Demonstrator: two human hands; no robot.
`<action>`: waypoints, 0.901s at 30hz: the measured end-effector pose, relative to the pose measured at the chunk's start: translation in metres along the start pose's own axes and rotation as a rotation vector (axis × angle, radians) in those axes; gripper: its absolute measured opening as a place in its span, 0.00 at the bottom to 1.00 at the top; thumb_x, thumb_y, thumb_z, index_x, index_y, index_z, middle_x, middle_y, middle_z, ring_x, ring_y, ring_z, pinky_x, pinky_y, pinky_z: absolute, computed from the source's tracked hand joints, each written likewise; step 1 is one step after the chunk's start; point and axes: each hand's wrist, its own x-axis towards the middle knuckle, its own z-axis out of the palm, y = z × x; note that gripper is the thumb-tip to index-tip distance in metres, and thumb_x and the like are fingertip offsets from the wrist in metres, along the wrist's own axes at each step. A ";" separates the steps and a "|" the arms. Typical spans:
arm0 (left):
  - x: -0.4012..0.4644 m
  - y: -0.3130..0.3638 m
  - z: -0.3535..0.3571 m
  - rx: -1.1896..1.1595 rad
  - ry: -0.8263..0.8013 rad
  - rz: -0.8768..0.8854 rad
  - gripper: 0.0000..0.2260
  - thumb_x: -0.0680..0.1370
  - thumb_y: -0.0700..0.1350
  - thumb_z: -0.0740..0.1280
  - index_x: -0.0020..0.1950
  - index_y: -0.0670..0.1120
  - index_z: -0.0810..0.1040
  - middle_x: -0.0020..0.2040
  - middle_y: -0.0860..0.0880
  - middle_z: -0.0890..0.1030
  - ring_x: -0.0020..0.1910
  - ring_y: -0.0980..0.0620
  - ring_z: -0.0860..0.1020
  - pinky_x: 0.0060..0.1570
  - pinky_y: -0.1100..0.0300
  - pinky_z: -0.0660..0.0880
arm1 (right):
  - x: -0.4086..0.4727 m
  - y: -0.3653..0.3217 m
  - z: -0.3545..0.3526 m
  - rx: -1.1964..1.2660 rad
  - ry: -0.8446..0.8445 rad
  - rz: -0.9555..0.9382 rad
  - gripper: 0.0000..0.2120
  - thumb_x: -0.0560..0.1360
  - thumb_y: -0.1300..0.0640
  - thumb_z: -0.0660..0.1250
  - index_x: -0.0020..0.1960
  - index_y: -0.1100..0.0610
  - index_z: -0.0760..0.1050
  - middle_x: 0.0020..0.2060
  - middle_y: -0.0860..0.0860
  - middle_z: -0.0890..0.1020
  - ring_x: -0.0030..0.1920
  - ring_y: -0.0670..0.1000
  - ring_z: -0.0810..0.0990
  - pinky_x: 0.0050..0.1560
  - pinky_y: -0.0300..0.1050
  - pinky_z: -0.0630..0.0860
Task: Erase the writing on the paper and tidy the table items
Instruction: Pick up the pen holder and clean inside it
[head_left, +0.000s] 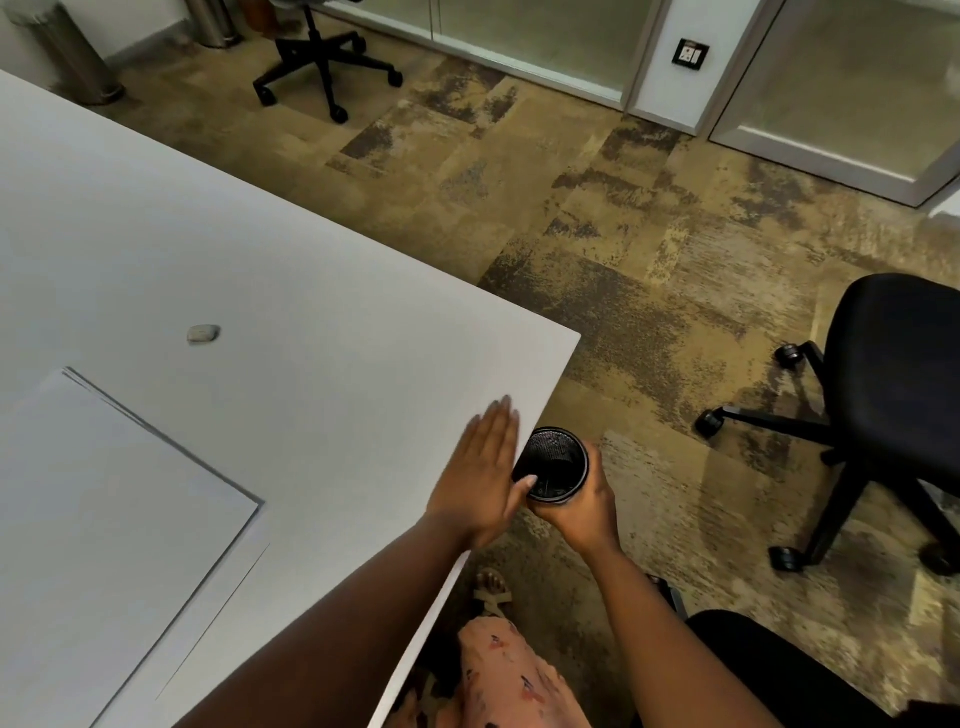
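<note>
Head view: my left hand (480, 467) lies flat, fingers straight, at the table's (311, 291) right edge, while my right hand (582, 506) grips the black mesh cup (553, 465) just off that edge. Tidying, I judge: sweep crumbs in next. Eraser (203, 333) and paper (114, 499) sit further left.

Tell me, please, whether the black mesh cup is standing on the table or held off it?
Held off it: the right hand grips the cup just past the table edge.

On the table (311, 291): one eraser (203, 333), one stack of paper (114, 499). Off its edge: one black mesh cup (557, 464). On the floor: two office chairs (893, 384) were fully visible. Two hands (480, 475) showed.
</note>
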 end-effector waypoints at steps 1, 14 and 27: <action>0.000 0.004 0.001 -0.009 -0.011 0.039 0.38 0.71 0.63 0.29 0.75 0.42 0.38 0.74 0.45 0.35 0.74 0.47 0.34 0.70 0.57 0.28 | 0.000 0.000 0.000 0.004 -0.006 0.002 0.43 0.58 0.54 0.79 0.67 0.54 0.61 0.62 0.57 0.75 0.61 0.57 0.74 0.56 0.47 0.73; 0.017 0.019 -0.026 -0.778 0.348 -0.226 0.14 0.75 0.36 0.65 0.60 0.45 0.78 0.57 0.45 0.81 0.58 0.51 0.79 0.59 0.66 0.73 | 0.001 0.003 -0.008 -0.013 0.013 -0.008 0.44 0.57 0.58 0.80 0.66 0.52 0.60 0.63 0.56 0.74 0.62 0.58 0.73 0.57 0.48 0.73; 0.014 0.017 -0.025 -0.628 0.085 0.003 0.26 0.76 0.33 0.58 0.71 0.53 0.65 0.63 0.44 0.78 0.63 0.47 0.76 0.63 0.51 0.73 | -0.003 0.001 -0.004 0.012 -0.004 0.003 0.44 0.56 0.56 0.80 0.66 0.51 0.60 0.62 0.55 0.74 0.62 0.56 0.73 0.56 0.47 0.74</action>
